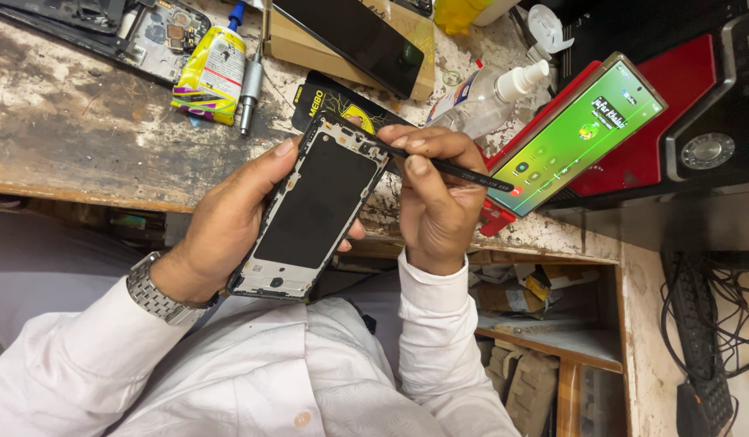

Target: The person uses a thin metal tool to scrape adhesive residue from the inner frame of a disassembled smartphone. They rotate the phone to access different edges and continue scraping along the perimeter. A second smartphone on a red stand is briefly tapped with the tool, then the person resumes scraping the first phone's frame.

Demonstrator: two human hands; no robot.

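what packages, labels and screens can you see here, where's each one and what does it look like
Lit phone screen: right of the right hand, propped tilted, green with small icons.
Dark phone screen: top centre, on a tan cardboard box, black and unlit.
Yellow glue tube: top left on the bench, printed label, blue tip.
Black packet: behind the opened phone in the left hand, yellow print.
Clear spray bottle: centre right, lying down, white nozzle, pale label.
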